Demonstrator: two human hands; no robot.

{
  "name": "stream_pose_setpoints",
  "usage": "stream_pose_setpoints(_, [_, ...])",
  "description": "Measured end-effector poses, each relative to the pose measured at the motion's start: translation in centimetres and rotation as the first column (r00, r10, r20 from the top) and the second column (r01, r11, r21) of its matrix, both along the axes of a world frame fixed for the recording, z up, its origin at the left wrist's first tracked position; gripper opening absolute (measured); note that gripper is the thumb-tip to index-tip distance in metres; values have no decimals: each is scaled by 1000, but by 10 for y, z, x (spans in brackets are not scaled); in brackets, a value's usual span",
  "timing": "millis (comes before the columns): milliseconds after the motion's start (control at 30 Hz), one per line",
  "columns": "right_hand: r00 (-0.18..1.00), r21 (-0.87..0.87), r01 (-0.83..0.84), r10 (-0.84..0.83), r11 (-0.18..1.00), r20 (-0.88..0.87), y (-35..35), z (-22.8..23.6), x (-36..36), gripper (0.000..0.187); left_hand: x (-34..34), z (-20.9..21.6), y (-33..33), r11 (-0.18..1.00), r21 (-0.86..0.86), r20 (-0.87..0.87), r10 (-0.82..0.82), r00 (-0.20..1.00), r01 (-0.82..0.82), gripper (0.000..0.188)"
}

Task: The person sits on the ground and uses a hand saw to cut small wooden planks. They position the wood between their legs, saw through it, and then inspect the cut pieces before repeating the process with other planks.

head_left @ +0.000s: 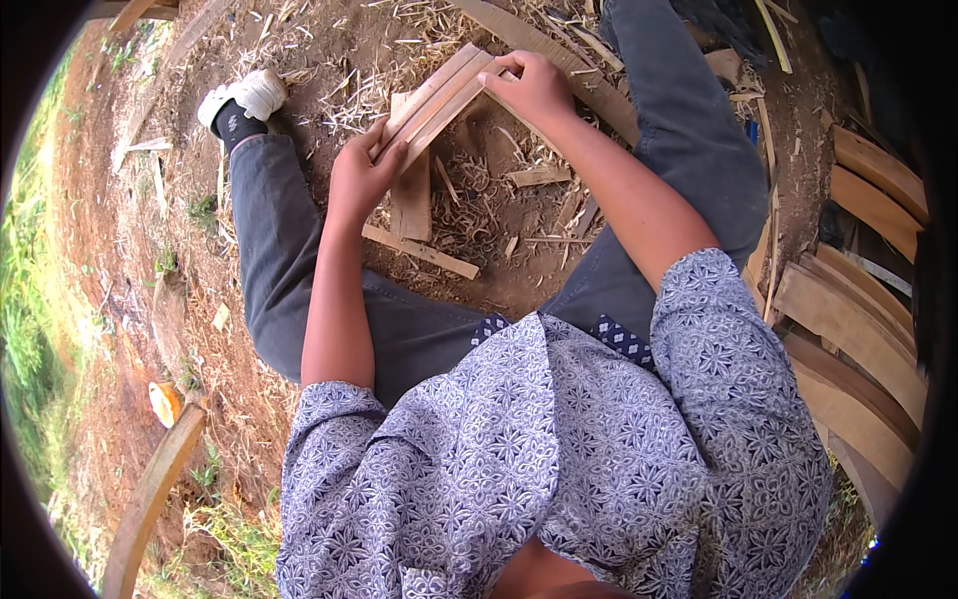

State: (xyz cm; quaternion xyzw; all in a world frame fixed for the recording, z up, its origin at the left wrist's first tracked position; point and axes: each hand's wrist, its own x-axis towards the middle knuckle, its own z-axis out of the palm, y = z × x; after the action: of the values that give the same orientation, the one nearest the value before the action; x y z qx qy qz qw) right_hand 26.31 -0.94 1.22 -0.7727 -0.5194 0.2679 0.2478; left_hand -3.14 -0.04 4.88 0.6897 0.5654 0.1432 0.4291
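Several narrow wooden strips (439,102) lie side by side as one bundle, slanting up to the right in front of me. My left hand (365,172) is closed round their lower left end, thumb and fingers on opposite sides. At the upper right end my right hand (531,88) grips the same bundle, its thumb pressed along the near edge. Just under the left end, a flat short board (411,205) rests on the ground, partly covered by the strips and my hand. A thin wooden offcut (421,252) lies closer to me, between my legs.
Shavings and wood scraps (539,177) litter the soil between my spread legs. A long plank (559,60) runs behind my right hand. Curved boards (848,309) are stacked at the far right. Another curved timber (150,499) lies at lower left, near a yellow-and-white object (165,402).
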Motion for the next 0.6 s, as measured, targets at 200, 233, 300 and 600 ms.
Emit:
stream_pose_setpoints(200, [999, -122, -12, 7, 992, -44, 5, 9, 2, 43, -2, -5, 1, 988, 121, -113, -79, 990, 93, 63])
stream_pose_setpoints(233, [999, -125, -13, 7, 992, -48, 6, 10, 1, 43, -3, -9, 0, 979, 172, -129, -88, 988, 109, 65])
stream_pose_setpoints(300, [999, -124, 6, -12, 992, -47, 3, 9, 3, 43, 14, 11, -4, 983, 127, -199, -105, 974, 132, 70])
stream_pose_setpoints(600, [998, -59, 28, -31, 998, -47, 1, 4, 0, 41, 62, 13, -5, 765, 482, -446, -205, 871, 427, 74])
